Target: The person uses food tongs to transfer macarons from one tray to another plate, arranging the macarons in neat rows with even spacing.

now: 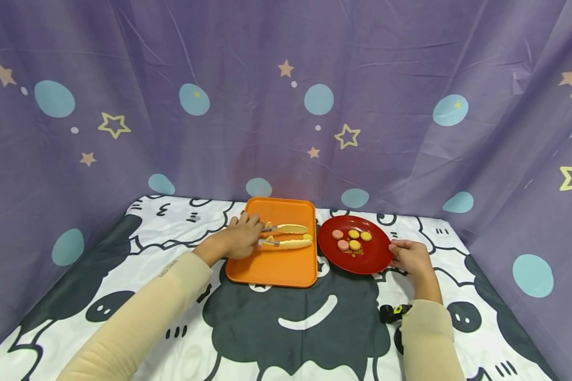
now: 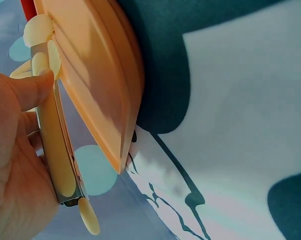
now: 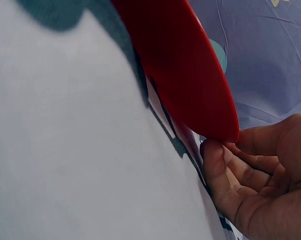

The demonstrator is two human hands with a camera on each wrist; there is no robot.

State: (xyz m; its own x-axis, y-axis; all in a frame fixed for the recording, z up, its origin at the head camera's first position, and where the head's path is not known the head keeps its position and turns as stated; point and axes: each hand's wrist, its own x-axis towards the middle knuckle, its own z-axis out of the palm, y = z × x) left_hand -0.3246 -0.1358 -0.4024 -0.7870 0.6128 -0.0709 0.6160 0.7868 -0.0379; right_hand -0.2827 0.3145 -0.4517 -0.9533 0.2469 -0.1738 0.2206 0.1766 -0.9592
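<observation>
My left hand [image 1: 240, 236] grips a pair of tongs [image 2: 55, 135] with cream-coloured tips, held over the orange tray [image 1: 276, 271]. The two tong arms spread apart and point right, with a small yellow macaron [image 1: 307, 237] between their tips near the tray's right edge. On the right, my right hand [image 1: 411, 257] pinches the rim of a red plate [image 3: 190, 75] between thumb and fingers. Two pink macarons [image 1: 338, 234] and three yellow macarons [image 1: 354, 233] lie on that plate. In the right wrist view the plate appears edge-on, its underside toward the camera.
The tray and plate sit side by side at the back of a table covered by a black-and-white cartoon cloth [image 1: 300, 338]. Behind them hangs a purple curtain [image 1: 248, 121] with stars and blue dots. A black strap [image 1: 392, 313] shows at my right wrist.
</observation>
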